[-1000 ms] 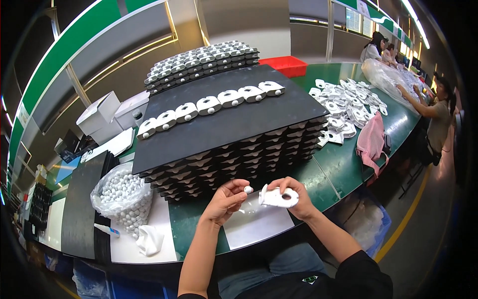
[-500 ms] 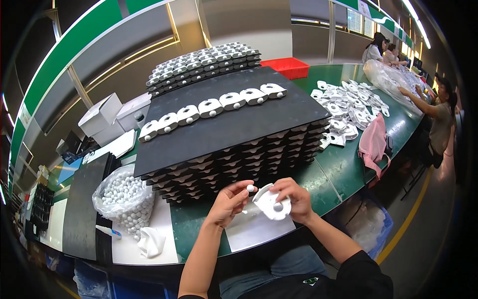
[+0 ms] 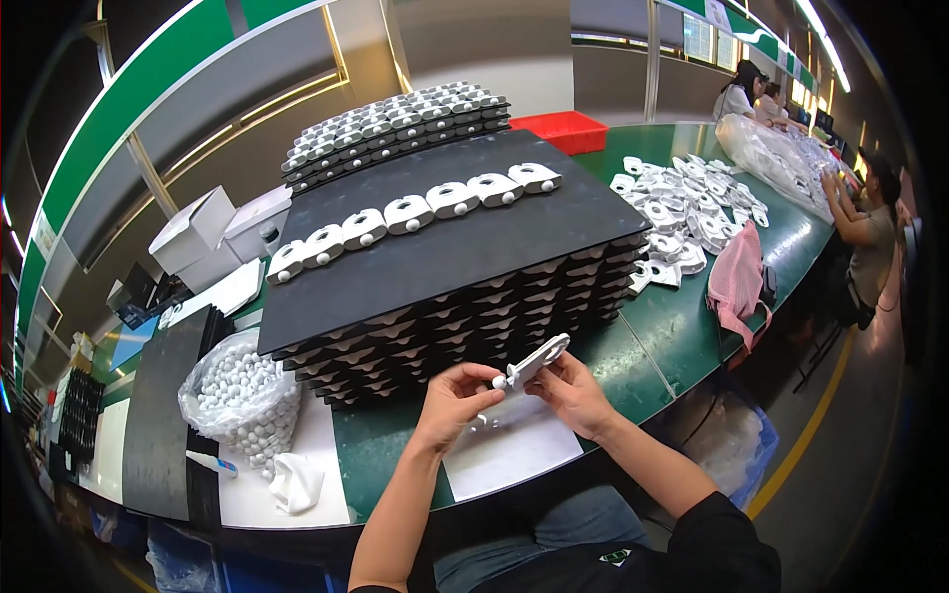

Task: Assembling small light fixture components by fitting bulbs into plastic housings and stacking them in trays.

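Bag: a clear plastic bag of small white balls [image 3: 240,399] is seen at the left on the green table [image 3: 682,326].
Left hand [image 3: 453,400]: closed, fingertips pinched at the lower end of the flat white plastic part [image 3: 535,361].
Part: held tilted above a white sheet [image 3: 509,447], before the stack of black trays [image 3: 445,287].
Right hand [image 3: 573,392]: closed around the part from below.

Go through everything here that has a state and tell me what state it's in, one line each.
White plastic part: tilted, held in both hands.
Left hand: pinching the part's end.
Right hand: gripping the part.
Bag of white balls: open.
Black tray stack: one row of parts on top.
Pink bag: hanging over table edge.
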Tool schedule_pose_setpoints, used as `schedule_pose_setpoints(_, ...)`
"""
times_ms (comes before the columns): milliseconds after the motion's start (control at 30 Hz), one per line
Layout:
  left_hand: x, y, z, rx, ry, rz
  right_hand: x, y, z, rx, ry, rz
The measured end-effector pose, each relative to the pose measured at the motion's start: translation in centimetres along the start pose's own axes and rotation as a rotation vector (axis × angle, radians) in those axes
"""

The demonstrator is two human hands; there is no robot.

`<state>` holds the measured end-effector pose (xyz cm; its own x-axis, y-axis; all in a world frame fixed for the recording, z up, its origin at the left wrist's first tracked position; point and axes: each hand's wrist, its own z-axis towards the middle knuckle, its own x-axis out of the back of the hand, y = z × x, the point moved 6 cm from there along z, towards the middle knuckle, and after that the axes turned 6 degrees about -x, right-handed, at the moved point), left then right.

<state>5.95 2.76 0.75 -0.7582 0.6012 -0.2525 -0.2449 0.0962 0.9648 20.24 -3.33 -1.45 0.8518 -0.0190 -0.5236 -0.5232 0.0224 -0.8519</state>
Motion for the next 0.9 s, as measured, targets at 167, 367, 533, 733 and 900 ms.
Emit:
schedule_pose_setpoints(167, -0.1, 0.2, 0.0, -0.072, 0.001, 0.033, -0.3, 0.1, 0.0, -0.009, -0.007, -0.013)
schedule_pose_setpoints(367, -0.6, 0.6, 0.0, -0.121, -0.053, 0.135, 0.0, 0.2, -0.2, -0.036, -0.010, -0.110)
schedule_pose_setpoints(533, -0.5, 0.2, 0.1, -0.097, -0.175, 0.222, -1.3, -1.2, -0.8, 0.035, -0.124, -0.363)
schedule_pose_setpoints(733, -1.6, 0.9, -0.1, -0.157, -0.192, 0.194, -4.9, -8.7, -1.4, 0.300, -0.317, -0.933)
schedule_pose_setpoints(900, 0.2, 0.2, -0.6, 0.070, -0.147, 0.049, -5.2, -18.9, 2.7, 0.520, -0.008, -0.732)
